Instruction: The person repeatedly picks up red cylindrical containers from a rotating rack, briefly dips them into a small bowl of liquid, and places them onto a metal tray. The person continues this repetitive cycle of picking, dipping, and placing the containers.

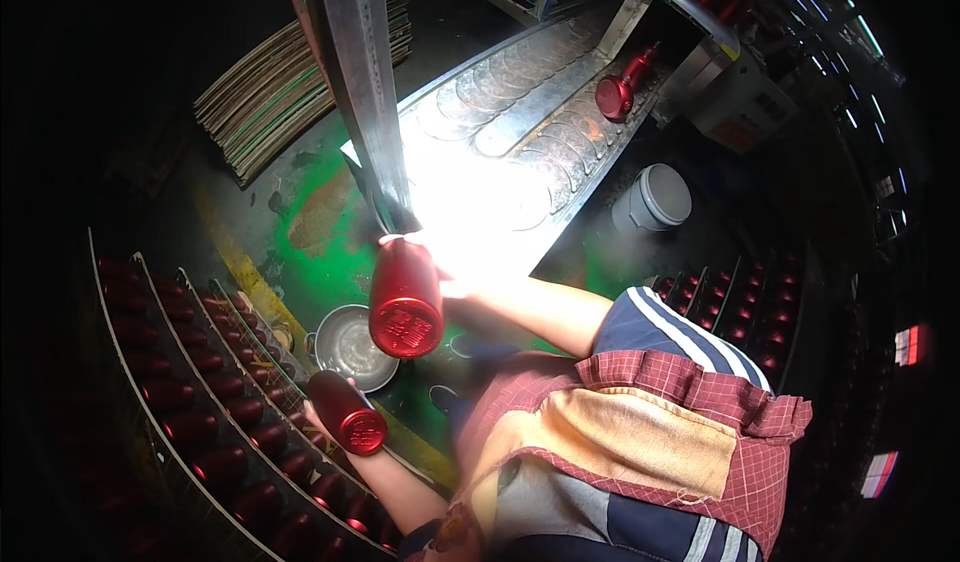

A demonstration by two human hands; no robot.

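Observation:
A glossy red metal bottle [408, 300] is held up under the bright light, its embossed round base toward me. My right hand [453, 286] is closed around the far part of it, mostly hidden behind the bottle and by glare. Lower and to the left, my left hand [314, 418] grips a second, darker red bottle [346, 414], also with its base facing me. That one is beside the racked red bottles [215, 417]. Another red bottle [616, 94] lies on the far end of the metal conveyor [515, 67].
An upright metal post [362, 92] stands just beyond the right-hand bottle. A metal basin [350, 347] sits on the floor between the post and the left rack. To the right are a white bucket [655, 202] and more racked bottles [745, 307]. Stacked boards [290, 87] lie far left.

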